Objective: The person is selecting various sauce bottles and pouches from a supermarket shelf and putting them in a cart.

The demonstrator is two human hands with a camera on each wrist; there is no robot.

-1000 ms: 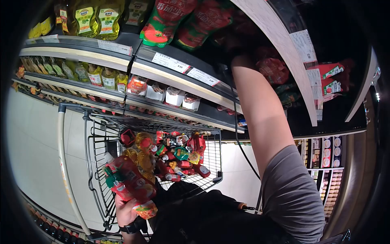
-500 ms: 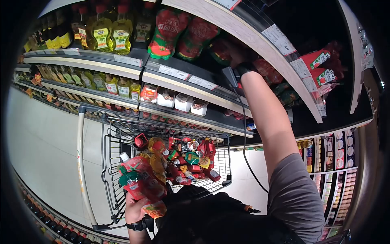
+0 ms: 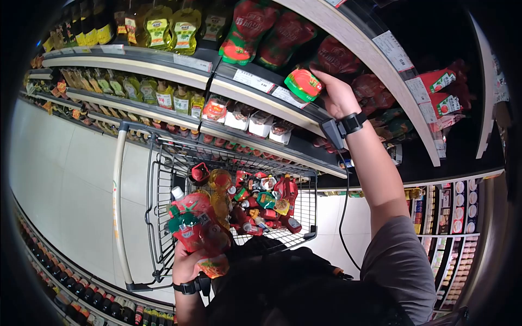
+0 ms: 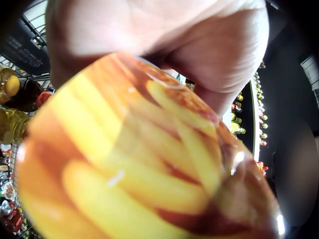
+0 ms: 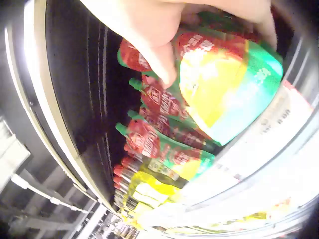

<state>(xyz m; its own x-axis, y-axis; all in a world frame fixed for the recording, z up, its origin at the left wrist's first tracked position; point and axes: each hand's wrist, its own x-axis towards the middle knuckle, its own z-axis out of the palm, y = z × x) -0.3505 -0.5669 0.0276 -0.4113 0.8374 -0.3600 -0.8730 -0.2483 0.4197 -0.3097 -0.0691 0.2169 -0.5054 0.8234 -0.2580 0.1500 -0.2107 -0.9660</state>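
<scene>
Over the shelf edge, my right hand grips a red and green pouch, its green base turned outward. Similar pouches stand beside it on the shelf. My left hand holds red pouches low by the cart, one with a white cap and one with a green cap. A picture of fries covers the pouch end close to the left wrist camera; the fingers are partly hidden behind the packs.
The wire cart below carries red bottles, pouches and yellow oil bottles. The shelf edge runs between my right hand and the cart. Oil bottles stand on the shelf at left; a black cable hangs from my right wrist.
My right hand has come out from deep in the shelf to its front edge, now with a pouch in its grip. The left hand still holds its pouches; the head view has shifted.
</scene>
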